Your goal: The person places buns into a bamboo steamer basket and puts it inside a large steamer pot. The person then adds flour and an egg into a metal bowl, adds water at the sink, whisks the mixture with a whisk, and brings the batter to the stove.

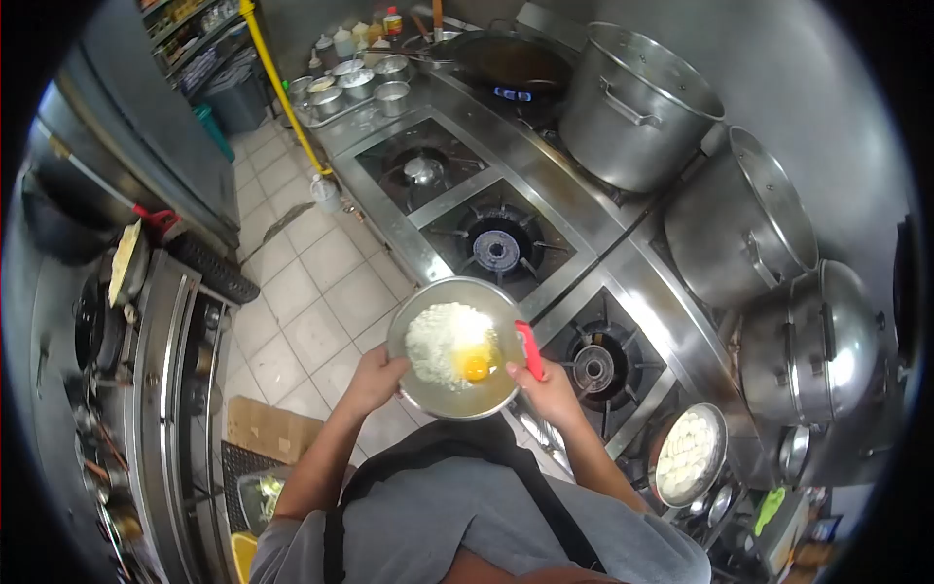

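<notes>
A metal mixing bowl (508,336) is held in front of my body, between my two hands. Inside it lies a heap of white powder (430,343) that looks like flour, with a raw egg (476,370) whose yolk is whole. My left hand (377,378) grips the bowl's left rim, thumb at the edge and fingers hidden beneath. On the right side, my right hand (547,391) is closed on the rim. A flat red item (529,350) with a pale mark stands against the rim by that hand; its kind cannot be made out.
A steel stove with burners (496,250) spans the front and right. Large stock pots (637,107) line its back. A wok (511,66) sits over a blue flame. A pan of pale pieces (689,456) is at right. Yellow pipe (282,92) and tiled floor (302,282) lie left.
</notes>
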`<move>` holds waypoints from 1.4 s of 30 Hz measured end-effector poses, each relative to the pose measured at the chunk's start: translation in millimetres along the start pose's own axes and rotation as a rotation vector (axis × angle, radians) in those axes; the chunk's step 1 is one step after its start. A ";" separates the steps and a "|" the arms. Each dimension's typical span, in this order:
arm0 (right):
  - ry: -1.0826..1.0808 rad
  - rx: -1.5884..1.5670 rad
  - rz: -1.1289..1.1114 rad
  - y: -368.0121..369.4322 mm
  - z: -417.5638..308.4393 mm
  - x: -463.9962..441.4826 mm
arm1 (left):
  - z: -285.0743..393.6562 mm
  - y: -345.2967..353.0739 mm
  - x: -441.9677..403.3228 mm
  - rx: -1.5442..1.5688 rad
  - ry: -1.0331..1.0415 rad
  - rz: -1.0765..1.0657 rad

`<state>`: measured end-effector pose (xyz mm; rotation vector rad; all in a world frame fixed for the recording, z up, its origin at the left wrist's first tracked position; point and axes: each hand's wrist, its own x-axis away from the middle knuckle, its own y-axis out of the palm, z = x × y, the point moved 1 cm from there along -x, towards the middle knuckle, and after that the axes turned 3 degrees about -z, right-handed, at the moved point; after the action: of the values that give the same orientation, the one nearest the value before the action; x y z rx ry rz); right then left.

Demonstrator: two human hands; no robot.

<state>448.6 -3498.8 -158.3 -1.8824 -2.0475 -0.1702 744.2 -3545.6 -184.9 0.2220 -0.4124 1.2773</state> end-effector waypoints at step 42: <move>0.464 -0.708 2.002 373.3 5.0 34.8 | -223.5 -216.9 -545.5 -0.481 -0.201 -0.545</move>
<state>812.9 -3424.0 -206.5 -2.8141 0.7684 -0.6536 865.7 -4000.1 -601.1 0.0442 -0.7591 0.5978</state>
